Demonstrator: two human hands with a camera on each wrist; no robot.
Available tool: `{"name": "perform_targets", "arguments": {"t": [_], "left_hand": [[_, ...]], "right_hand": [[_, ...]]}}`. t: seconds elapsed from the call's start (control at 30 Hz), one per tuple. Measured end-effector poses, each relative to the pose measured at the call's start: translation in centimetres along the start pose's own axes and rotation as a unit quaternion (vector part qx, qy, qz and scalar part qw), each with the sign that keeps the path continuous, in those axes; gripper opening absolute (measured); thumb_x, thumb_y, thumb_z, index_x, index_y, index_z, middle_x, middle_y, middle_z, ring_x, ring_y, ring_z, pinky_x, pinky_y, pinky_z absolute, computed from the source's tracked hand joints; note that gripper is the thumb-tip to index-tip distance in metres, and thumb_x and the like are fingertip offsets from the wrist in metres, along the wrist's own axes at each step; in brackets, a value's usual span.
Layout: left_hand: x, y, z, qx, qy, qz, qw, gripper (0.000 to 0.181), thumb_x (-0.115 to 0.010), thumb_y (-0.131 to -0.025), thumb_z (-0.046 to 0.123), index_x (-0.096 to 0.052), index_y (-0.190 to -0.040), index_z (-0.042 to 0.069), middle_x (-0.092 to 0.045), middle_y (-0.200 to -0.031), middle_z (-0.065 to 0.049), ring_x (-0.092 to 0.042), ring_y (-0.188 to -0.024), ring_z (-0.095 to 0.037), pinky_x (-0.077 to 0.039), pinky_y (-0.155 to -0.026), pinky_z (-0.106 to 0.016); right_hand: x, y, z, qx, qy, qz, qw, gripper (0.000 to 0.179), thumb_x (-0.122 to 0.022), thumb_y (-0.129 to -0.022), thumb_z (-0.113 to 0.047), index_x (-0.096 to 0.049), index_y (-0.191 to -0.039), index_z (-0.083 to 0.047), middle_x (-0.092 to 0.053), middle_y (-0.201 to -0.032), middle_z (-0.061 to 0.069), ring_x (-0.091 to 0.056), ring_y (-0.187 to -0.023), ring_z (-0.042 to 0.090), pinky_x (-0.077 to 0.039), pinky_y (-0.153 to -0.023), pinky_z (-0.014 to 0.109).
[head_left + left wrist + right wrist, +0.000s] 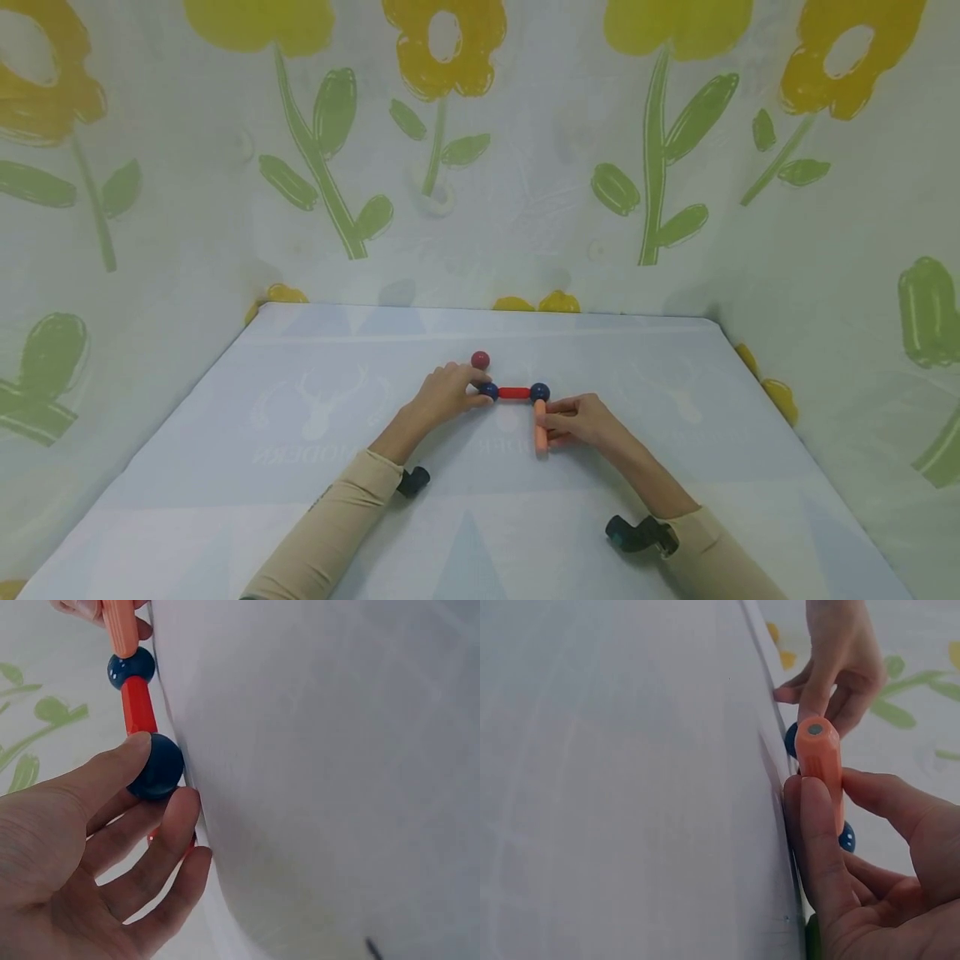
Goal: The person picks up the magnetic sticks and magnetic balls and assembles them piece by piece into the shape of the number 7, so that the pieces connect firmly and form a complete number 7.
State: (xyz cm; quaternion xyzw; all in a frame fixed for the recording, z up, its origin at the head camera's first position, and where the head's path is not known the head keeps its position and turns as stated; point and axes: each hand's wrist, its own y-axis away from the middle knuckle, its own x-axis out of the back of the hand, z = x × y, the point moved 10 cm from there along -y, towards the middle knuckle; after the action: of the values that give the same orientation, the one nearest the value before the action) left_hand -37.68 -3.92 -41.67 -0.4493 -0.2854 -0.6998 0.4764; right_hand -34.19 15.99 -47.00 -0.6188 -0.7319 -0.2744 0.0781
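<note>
Nearer than a short red faceted rod (513, 392) on a pale, patterned tabletop (465, 483), the right hand (588, 419) grips a peach-orange ridged rod (541, 437), touching the glossy navy ball (539, 392) at the red rod's right end. The left hand (446, 393) pinches a matching navy ball (490, 390) at its left end. Just beyond that sits a dark-red ball (480, 360).

With the one red rod (514, 393) as the clock's centre in the head view, there are two balls in blue: the first blue ball (489, 392) at nine o'clock, the second blue ball (539, 392) at three. One red ball (480, 360) sits between ten and eleven, one orange rod (541, 433) near five. Two hands show: left hand (446, 393) at nine, right hand (585, 419) between three and four.
</note>
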Motion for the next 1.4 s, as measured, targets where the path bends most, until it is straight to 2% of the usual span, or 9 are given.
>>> {"name": "perform_targets", "arguments": {"t": [0.17,0.4,0.6,0.73,0.93,1.17,1.4], "left_hand": [[-0.2,-0.2,-0.4,-0.001,0.015,0.004,0.9999,0.037,-0.08,-0.082,0.028,-0.073,-0.116,0.016,-0.076,-0.104,0.0,-0.061,-0.091,-0.015,-0.05,-0.083,-0.033],[-0.4,-0.2,-0.5,-0.007,0.017,-0.002,0.9998,0.04,-0.078,-0.083,0.031,-0.071,-0.12,0.016,-0.076,-0.106,-0.001,-0.059,-0.085,-0.013,-0.05,-0.075,-0.028],[-0.2,-0.2,-0.3,-0.017,0.007,0.006,0.9998,0.043,-0.078,-0.084,0.028,-0.069,-0.124,0.013,-0.074,-0.113,-0.003,-0.063,-0.096,-0.018,-0.053,-0.083,-0.033],[0.0,-0.3,0.0,-0.02,-0.002,0.021,0.9996,0.045,-0.078,-0.084,0.026,-0.067,-0.127,0.013,-0.072,-0.12,-0.005,-0.065,-0.104,-0.02,-0.054,-0.089,-0.036],[0.7,-0.2,0.5,-0.025,-0.011,0.048,0.9985,0.045,-0.08,-0.082,0.022,-0.068,-0.124,0.012,-0.071,-0.119,-0.006,-0.066,-0.088,-0.017,-0.056,-0.081,-0.033],[1.2,0.5,0.9,-0.033,-0.022,0.064,0.9971,0.041,-0.081,-0.081,0.021,-0.07,-0.119,0.014,-0.068,-0.113,-0.005,-0.067,-0.091,-0.017,-0.056,-0.077,-0.03],[2.0,1.6,2.4,-0.063,-0.004,0.088,0.9941,0.038,-0.08,-0.082,0.02,-0.07,-0.119,0.014,-0.067,-0.114,-0.007,-0.067,-0.094,-0.019,-0.056,-0.079,-0.03]], "right_hand": [[-0.4,-0.2,-0.1,0.001,-0.017,-0.006,0.9998,0.055,-0.077,-0.085,-0.032,-0.063,-0.127,0.0,-0.075,-0.099,0.011,-0.072,-0.077,0.014,-0.059,-0.069,0.025],[-0.5,-0.2,-0.4,0.005,-0.023,-0.005,0.9997,0.055,-0.077,-0.085,-0.032,-0.062,-0.127,0.0,-0.074,-0.101,0.011,-0.072,-0.075,0.015,-0.059,-0.07,0.026],[-0.6,-0.2,-0.3,-0.001,-0.031,-0.005,0.9995,0.057,-0.076,-0.086,-0.033,-0.06,-0.13,0.0,-0.075,-0.101,0.01,-0.073,-0.08,0.015,-0.059,-0.072,0.025],[-0.7,-0.3,-0.3,-0.011,-0.03,-0.002,0.9995,0.06,-0.076,-0.085,-0.034,-0.059,-0.131,0.0,-0.074,-0.1,0.01,-0.073,-0.079,0.016,-0.058,-0.072,0.025],[-1.0,-0.3,-0.4,-0.012,-0.054,-0.009,0.9984,0.059,-0.077,-0.085,-0.031,-0.058,-0.132,0.0,-0.075,-0.1,0.011,-0.073,-0.081,0.016,-0.059,-0.072,0.025],[-1.0,-0.5,-0.2,-0.018,-0.06,-0.011,0.998,0.059,-0.077,-0.085,-0.03,-0.057,-0.132,0.0,-0.075,-0.099,0.01,-0.073,-0.08,0.015,-0.059,-0.071,0.025],[-1.0,-0.3,-0.1,-0.016,-0.07,-0.013,0.9974,0.06,-0.077,-0.085,-0.03,-0.057,-0.132,0.001,-0.074,-0.102,0.012,-0.074,-0.081,0.017,-0.059,-0.071,0.026]]}}
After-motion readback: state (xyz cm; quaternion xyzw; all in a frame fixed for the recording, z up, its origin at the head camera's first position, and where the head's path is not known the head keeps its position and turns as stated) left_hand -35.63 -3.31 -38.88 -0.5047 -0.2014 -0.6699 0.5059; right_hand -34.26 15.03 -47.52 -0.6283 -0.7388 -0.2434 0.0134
